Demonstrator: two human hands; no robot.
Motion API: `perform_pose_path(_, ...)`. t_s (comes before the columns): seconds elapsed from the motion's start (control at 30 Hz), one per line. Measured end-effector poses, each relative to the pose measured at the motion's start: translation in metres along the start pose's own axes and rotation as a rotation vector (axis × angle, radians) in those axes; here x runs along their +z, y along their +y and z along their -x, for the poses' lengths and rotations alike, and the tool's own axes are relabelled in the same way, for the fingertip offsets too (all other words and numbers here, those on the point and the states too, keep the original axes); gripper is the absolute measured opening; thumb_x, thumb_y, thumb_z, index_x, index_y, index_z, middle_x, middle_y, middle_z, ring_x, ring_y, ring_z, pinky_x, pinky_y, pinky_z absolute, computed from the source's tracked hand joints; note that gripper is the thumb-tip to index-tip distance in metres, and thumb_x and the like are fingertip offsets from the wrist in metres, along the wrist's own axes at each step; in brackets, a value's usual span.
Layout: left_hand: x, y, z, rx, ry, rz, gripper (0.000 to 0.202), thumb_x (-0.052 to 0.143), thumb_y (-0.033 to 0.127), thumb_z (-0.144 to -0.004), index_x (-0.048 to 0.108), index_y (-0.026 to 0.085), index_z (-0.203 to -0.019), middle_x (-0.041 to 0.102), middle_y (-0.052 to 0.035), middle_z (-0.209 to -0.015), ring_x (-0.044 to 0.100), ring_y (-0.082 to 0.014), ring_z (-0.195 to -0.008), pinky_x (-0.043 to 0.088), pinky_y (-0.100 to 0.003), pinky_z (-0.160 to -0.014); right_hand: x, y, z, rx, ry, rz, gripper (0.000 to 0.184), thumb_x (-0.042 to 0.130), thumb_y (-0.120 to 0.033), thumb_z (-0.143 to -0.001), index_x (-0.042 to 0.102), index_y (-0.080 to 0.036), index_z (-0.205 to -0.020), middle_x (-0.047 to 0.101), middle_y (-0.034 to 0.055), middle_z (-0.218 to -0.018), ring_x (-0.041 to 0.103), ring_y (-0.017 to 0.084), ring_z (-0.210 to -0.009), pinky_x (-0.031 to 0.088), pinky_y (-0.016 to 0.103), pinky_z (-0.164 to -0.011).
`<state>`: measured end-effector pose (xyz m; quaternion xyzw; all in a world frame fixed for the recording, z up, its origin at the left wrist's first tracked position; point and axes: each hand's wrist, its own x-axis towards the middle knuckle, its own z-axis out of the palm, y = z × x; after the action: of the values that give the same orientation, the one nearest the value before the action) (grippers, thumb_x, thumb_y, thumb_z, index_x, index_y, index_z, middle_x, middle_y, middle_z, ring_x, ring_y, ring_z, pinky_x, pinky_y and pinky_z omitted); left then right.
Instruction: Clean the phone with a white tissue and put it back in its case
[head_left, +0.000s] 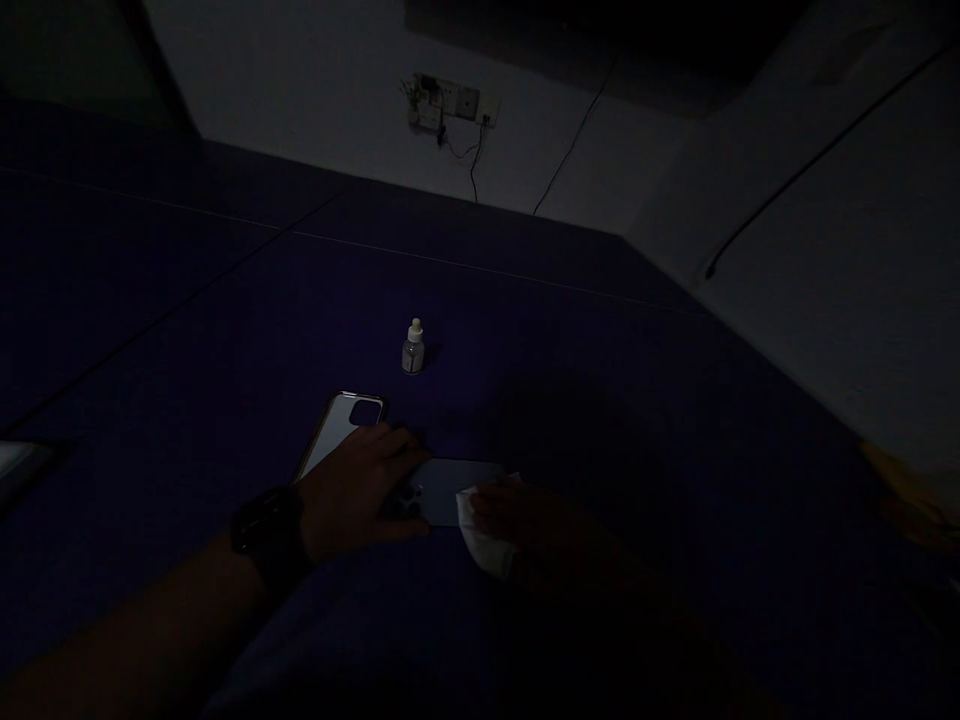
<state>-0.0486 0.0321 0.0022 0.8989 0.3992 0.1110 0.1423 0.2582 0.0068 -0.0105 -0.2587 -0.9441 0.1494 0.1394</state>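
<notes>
A phone (450, 484) lies back side up on the dark blue surface, its camera end toward the left. My left hand (365, 488), with a black watch on the wrist, holds that end between thumb and fingers. My right hand (517, 510) is dim in shadow and presses a white cloth (484, 545) against the other end of the phone's back. Partly behind my left hand lies a phone case (334, 432) with a square camera cutout. Beyond them a small dropper bottle (412, 352) with a pale top stands upright.
The room is very dark. Wall sockets (450, 100) with plugs and hanging cables are on the far wall. A loose black cable (810, 175) runs down the right wall. A pale flat object (22, 460) sits at the left edge, and something yellowish (904, 485) at the right.
</notes>
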Motion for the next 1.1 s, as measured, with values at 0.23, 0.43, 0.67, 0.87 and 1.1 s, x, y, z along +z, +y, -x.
perform_pose_path(0.23, 0.002, -0.001, 0.000, 0.011, 0.015, 0.006, 0.067, 0.079, 0.057, -0.077, 0.061, 0.021, -0.130, 0.064, -0.0087, -0.119, 0.058, -0.0303, -0.104, 0.047, -0.049, -0.090, -0.004, 0.003, 0.011, 0.076, 0.074, 0.031, 0.049, 0.055, -0.021, -0.090, 0.062, -0.023, -0.139, 0.066, 0.0089, -0.139, 0.062, 0.024, -0.131, 0.047, 0.045, -0.114)
perform_pose_path(0.43, 0.002, -0.001, 0.001, 0.016, 0.005, 0.006, 0.069, 0.078, 0.056, -0.078, 0.059, 0.019, -0.132, 0.063, -0.0097, -0.120, 0.057, -0.0310, -0.106, 0.047, -0.051, -0.092, 0.005, -0.002, -0.001, 0.035, 0.104, -0.045, 0.050, 0.049, -0.018, -0.094, 0.058, -0.024, -0.143, 0.062, 0.0080, -0.145, 0.055, 0.022, -0.138, 0.044, 0.045, -0.116)
perform_pose_path(0.67, 0.010, -0.009, 0.003, 0.067, 0.117, 0.014, 0.079, 0.075, 0.063, -0.077, 0.052, 0.018, -0.138, 0.060, -0.0124, -0.126, 0.058, -0.0312, -0.109, 0.047, -0.048, -0.093, -0.004, 0.007, -0.002, 0.567, 0.500, -0.115, 0.038, 0.044, -0.023, -0.098, 0.070, -0.023, -0.126, 0.076, 0.0079, -0.120, 0.075, 0.025, -0.105, 0.063, 0.040, -0.088)
perform_pose_path(0.87, -0.001, -0.007, 0.003, 0.061, 0.066, -0.016, 0.074, 0.080, 0.063, -0.069, 0.059, 0.018, -0.124, 0.063, -0.0111, -0.118, 0.057, -0.0317, -0.104, 0.046, -0.050, -0.092, -0.017, -0.004, -0.019, 0.395, 0.341, 0.030, 0.042, 0.045, -0.016, -0.096, 0.068, -0.023, -0.130, 0.073, 0.0104, -0.127, 0.070, 0.024, -0.116, 0.058, 0.045, -0.099)
perform_pose_path(1.1, -0.005, -0.008, 0.001, 0.046, 0.023, 0.009, 0.063, 0.083, 0.054, -0.071, 0.062, 0.020, -0.121, 0.063, -0.0093, -0.115, 0.057, -0.0308, -0.104, 0.046, -0.047, -0.090, 0.005, -0.004, -0.039, 0.257, 0.134, 0.076, 0.052, 0.048, -0.011, -0.092, 0.061, -0.023, -0.141, 0.066, 0.0101, -0.139, 0.064, 0.024, -0.127, 0.054, 0.047, -0.108)
